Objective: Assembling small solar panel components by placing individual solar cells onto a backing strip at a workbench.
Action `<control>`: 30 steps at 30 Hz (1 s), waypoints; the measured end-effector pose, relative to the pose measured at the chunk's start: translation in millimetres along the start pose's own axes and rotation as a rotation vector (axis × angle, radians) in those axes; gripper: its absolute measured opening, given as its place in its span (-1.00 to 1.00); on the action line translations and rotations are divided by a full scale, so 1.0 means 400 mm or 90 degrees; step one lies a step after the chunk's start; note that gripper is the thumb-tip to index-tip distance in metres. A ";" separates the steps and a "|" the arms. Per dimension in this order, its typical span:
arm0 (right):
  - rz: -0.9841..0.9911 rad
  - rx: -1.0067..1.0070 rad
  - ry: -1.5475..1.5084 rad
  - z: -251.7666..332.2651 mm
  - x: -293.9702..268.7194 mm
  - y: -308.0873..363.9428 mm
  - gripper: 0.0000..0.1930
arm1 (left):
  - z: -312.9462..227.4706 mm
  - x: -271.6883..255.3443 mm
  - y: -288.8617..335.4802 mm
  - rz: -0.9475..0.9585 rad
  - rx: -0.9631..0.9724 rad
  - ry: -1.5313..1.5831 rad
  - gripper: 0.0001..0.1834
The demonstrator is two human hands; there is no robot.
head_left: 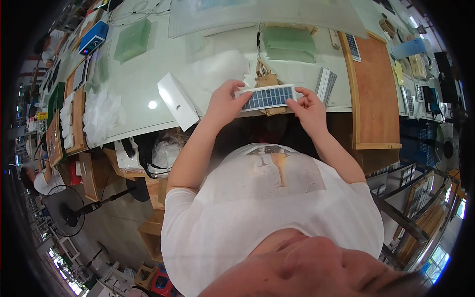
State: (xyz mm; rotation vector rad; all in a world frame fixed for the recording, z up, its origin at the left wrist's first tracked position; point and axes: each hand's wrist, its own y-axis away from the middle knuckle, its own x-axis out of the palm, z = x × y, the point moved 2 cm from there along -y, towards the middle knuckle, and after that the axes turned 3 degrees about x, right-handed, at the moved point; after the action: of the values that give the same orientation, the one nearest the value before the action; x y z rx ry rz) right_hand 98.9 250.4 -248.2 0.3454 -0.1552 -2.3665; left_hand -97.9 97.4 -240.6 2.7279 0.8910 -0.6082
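Note:
A small solar panel (268, 98) with blue cells and a white frame is held up level above the near edge of the table. My left hand (228, 103) grips its left end, thumb on the front. At the other end my right hand (309, 110) pinches the lower right corner between thumb and fingers. Behind the panel, partly hidden by it, sits a brown block-like piece (267, 80) with a cord running away from it. A white box-shaped piece (178, 101) lies left of my left hand. Several thin panels (324, 85) are stacked to the right of my right hand.
Green translucent sheets (289, 44) lie at the back, with another green stack (132, 39) farther left near a blue device (94, 37). A wooden tray (373, 89) borders the right side. Crumpled clear plastic (104, 115) covers the left edge. A fan (67, 210) stands at lower left.

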 end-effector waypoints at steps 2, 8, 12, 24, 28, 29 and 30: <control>-0.007 0.022 -0.032 -0.031 -0.001 -0.004 -0.66 | 0.020 0.007 0.003 -0.001 -0.045 0.048 -0.63; 0.016 0.106 -0.204 -0.028 -0.043 -0.018 -0.73 | 0.037 -0.017 0.035 -0.008 -0.231 0.397 -0.65; 0.026 0.109 -0.200 -0.013 -0.039 -0.026 -0.73 | 0.032 -0.024 0.061 0.048 -0.282 0.430 -0.71; 0.046 0.117 -0.206 -0.023 -0.023 -0.034 -0.71 | 0.043 -0.018 0.074 0.088 -0.273 0.438 -0.76; 0.045 0.112 -0.199 -0.020 -0.025 -0.040 -0.70 | 0.036 -0.020 0.070 0.090 -0.276 0.441 -0.77; 0.047 0.111 -0.200 -0.019 -0.026 -0.044 -0.70 | 0.036 -0.019 0.069 0.087 -0.277 0.439 -0.76; 0.050 0.112 -0.192 -0.017 -0.028 -0.048 -0.70 | 0.035 -0.019 0.068 0.084 -0.277 0.437 -0.76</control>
State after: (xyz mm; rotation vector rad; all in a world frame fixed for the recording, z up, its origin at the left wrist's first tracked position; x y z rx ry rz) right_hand 96.3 271.9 -256.5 0.0603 -0.5118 -2.3202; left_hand -91.7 67.5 -248.0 2.5504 0.8258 0.5311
